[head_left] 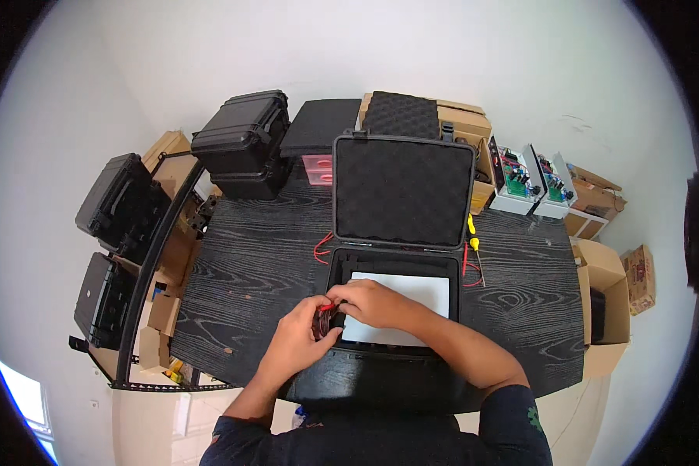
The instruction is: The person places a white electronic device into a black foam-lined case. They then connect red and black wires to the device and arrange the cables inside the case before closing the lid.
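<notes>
A black hard case stands open in front of me, its lid [404, 190] raised and lined with dark foam. Inside the base lies a flat white panel [423, 299], partly covered by my right forearm. My left hand [297, 334] is closed round a small coil of dark and red cable [323, 322] at the left side of the case. From the right, my right hand [371, 301] reaches over the panel, with its curled fingers at the upper part of the coil beside a red piece. The fingertips partly hide one another.
A yellow-handled screwdriver [474, 242] and red wires lie right of the case. Behind are stacked black cases [241, 140], a pink drawer box [318, 169] and white housings with circuit boards [516, 182]. Cardboard boxes [604, 299] flank the right edge; a metal shelf [151, 272] the left.
</notes>
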`<state>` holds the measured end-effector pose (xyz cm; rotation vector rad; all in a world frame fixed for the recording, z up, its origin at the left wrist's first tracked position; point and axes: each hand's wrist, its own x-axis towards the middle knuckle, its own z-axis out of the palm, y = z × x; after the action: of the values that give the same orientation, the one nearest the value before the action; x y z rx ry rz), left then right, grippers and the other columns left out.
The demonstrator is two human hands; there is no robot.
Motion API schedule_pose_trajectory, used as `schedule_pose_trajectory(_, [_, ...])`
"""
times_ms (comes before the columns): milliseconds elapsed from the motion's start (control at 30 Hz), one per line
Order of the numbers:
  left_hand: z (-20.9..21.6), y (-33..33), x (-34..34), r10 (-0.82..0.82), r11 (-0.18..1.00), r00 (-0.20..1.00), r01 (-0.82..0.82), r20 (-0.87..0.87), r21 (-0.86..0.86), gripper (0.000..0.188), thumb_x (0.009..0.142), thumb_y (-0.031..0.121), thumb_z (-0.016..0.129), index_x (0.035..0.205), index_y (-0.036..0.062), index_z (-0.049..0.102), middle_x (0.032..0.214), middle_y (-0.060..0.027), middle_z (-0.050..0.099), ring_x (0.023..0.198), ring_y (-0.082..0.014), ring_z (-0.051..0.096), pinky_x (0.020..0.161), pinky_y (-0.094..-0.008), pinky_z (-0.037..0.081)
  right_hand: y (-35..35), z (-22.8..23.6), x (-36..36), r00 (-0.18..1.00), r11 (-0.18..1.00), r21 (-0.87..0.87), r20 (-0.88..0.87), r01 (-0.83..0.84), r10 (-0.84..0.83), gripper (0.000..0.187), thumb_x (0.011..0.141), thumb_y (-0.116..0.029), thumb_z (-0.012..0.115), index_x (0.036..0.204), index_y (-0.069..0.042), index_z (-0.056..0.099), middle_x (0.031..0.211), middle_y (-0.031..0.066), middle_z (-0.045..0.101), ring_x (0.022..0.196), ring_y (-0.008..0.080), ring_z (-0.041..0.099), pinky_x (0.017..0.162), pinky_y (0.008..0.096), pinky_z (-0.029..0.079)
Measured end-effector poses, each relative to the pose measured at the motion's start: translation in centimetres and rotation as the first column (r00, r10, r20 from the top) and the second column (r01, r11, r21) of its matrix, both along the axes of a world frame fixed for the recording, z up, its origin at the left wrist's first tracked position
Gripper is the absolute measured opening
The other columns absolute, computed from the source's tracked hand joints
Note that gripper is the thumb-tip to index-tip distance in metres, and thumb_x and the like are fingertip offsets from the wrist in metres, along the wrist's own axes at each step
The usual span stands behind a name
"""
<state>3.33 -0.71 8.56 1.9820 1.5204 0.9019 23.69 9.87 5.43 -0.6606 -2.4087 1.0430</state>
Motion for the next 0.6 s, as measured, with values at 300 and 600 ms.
schedule_pose_trajectory(300, [-0.5,0.8,0.3,0.031,0.978,0.984,0.007,-0.176,0.209,0.048,0.083,0.024,0.088,0.120,0.0058,0.065,0.106,-0.0140,0.074,0.094,-0.0340,0.073,0.083,-0.0429,0.060,-0.5,-0.1,0.0,0.997,0.991,0.108,0.021,0.073,-0.076,0.008,0.097,-0.008,0.069,0.102,-0.002,0.066,0.092,0.0196,0.069,0.090,0.0403,0.069,0.082,0.0494,0.055])
schedule_pose_trajectory(600, [-2.0,0.7,0.4,0.073,0.979,0.990,-0.048,-0.123,0.197,0.033,0.085,0.018,0.085,0.109,0.0046,0.067,0.090,-0.0156,0.073,0.079,-0.0334,0.074,0.071,-0.0416,0.059,0.1,0.0,0.6,0.989,0.978,0.186,-0.094,-0.095,0.114,0.019,0.086,-0.001,0.068,0.105,0.000,0.069,0.099,0.0166,0.070,0.098,0.0377,0.064,0.088,0.0475,0.055])
